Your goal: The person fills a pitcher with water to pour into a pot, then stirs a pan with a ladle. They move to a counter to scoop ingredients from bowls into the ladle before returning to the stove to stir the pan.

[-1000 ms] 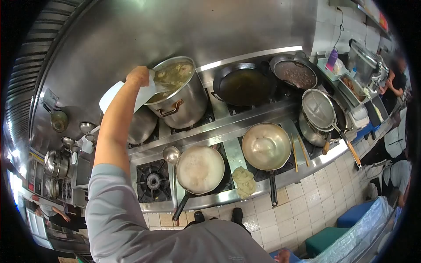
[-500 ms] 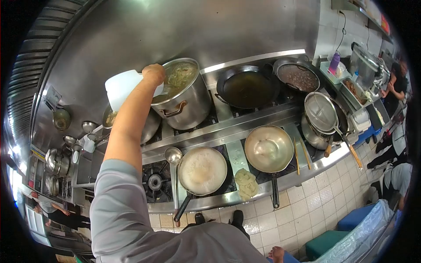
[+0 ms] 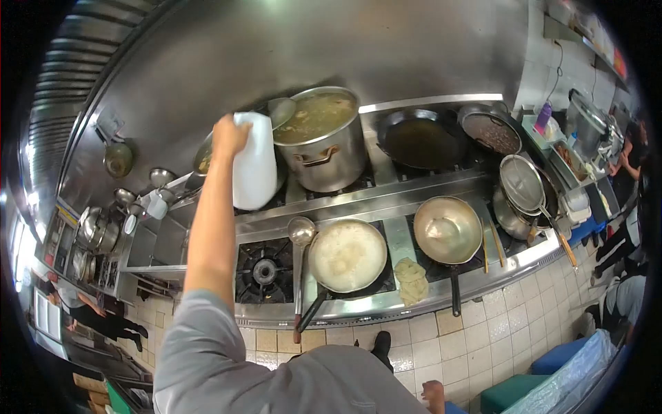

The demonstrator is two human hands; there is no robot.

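Left hand [image 3: 232, 135] clamped on white plastic container [image 3: 254, 172]; stockpot [image 3: 331, 157] at container's 3 o'clock. Right hand [image 3: 433, 395], view's 5 o'clock: grip indeterminable.

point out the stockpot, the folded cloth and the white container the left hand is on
stockpot [image 3: 323, 163]: head view, on its steel side wall
cloth [image 3: 412, 281]: head view, on the middle of its crumpled top
white container [image 3: 254, 172]: head view, on its broad white side

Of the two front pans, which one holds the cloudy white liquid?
The left pan, beside the ladle; its whitish contents hide the bottom, while the right pan shows shiny metal.
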